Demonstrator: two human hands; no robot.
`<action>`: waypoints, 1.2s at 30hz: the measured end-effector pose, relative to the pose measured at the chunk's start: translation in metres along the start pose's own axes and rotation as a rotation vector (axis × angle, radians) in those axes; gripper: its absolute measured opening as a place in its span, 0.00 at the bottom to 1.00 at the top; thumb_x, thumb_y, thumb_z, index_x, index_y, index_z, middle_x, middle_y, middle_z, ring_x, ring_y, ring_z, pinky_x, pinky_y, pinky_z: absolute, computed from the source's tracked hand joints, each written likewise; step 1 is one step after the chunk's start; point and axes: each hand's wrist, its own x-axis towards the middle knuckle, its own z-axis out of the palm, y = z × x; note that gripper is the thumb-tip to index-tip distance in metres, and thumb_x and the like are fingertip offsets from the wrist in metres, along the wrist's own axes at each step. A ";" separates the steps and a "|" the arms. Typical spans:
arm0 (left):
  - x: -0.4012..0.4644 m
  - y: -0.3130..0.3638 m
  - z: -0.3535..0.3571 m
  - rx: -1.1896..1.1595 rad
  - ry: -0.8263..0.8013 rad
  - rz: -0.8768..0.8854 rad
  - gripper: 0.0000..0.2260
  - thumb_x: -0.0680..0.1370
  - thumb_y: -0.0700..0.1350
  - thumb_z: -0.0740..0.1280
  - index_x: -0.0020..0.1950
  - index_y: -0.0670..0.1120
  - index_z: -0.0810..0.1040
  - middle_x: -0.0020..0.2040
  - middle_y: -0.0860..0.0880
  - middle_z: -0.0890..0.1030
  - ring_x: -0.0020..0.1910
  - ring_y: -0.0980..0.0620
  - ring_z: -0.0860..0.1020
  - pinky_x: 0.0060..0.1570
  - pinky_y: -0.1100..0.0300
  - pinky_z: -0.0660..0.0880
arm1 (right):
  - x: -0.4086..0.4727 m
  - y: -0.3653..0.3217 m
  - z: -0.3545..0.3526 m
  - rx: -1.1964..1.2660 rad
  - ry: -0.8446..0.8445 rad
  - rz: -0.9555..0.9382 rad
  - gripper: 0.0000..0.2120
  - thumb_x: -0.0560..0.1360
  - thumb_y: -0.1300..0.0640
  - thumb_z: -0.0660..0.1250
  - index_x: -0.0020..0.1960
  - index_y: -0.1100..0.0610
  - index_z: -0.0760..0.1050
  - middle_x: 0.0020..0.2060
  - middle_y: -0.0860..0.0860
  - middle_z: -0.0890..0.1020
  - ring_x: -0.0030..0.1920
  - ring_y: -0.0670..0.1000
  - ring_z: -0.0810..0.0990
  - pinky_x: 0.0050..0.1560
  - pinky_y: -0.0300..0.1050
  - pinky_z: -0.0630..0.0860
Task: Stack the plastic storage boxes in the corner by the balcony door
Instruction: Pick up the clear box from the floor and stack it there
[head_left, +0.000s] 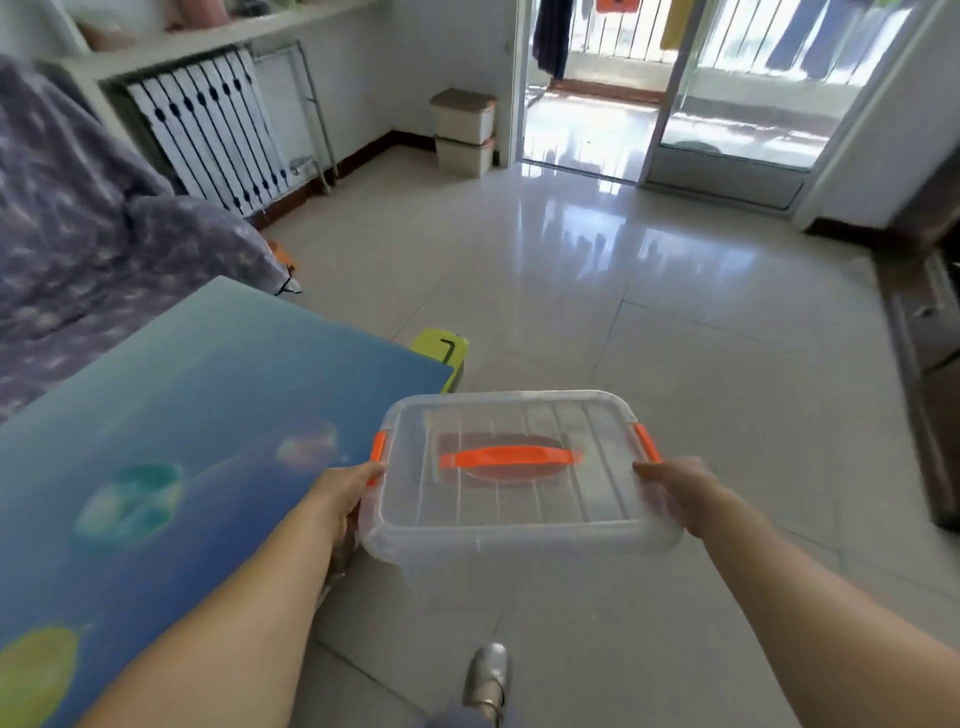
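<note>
- The clear box (519, 478) is held in the air over the tiled floor (675, 322), level, lid on, just right of the table (208, 415).
- Its lid has an orange handle (509, 457) lying flat in the middle and an orange clip (378, 447) at each short side.
- The left hand (345, 493) grips the box's left end, thumb on the lid edge by the clip, the other fingers hidden under the rim.
- The right hand (685, 493) grips the right end in the same way, thumb on top near the right clip (647, 442).
- Far ahead, in the corner left of the open balcony door (587, 88), two beige boxes (464, 132) stand one on top of the other, well apart from the clear box.
- A radiator (208, 135) lines the left wall, with a metal rack (311, 114) just beside it.
- A patterned blanket (78, 208) covers something at the far left.
- A yellow-green stool (441, 353) shows past the table's far corner.
- One foot in a silver shoe (488, 675) stands on the floor below the box.
</note>
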 end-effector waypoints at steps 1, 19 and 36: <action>0.009 0.017 0.010 0.025 -0.005 0.013 0.07 0.74 0.43 0.68 0.39 0.40 0.78 0.30 0.44 0.82 0.32 0.45 0.77 0.35 0.57 0.74 | 0.009 -0.012 -0.002 0.001 0.006 -0.010 0.07 0.71 0.63 0.72 0.46 0.64 0.75 0.33 0.56 0.75 0.30 0.53 0.74 0.31 0.45 0.69; 0.271 0.363 0.295 0.156 0.098 0.175 0.24 0.70 0.47 0.73 0.59 0.32 0.78 0.57 0.35 0.81 0.55 0.39 0.81 0.59 0.45 0.76 | 0.360 -0.302 -0.084 0.142 0.103 -0.037 0.18 0.72 0.61 0.71 0.59 0.66 0.77 0.47 0.59 0.80 0.45 0.57 0.79 0.51 0.49 0.75; 0.535 0.677 0.370 0.076 0.080 0.106 0.08 0.72 0.34 0.69 0.35 0.39 0.72 0.31 0.43 0.73 0.15 0.53 0.74 0.14 0.69 0.66 | 0.661 -0.654 0.024 0.004 0.019 -0.112 0.19 0.71 0.62 0.71 0.60 0.67 0.76 0.47 0.59 0.79 0.44 0.58 0.78 0.52 0.52 0.76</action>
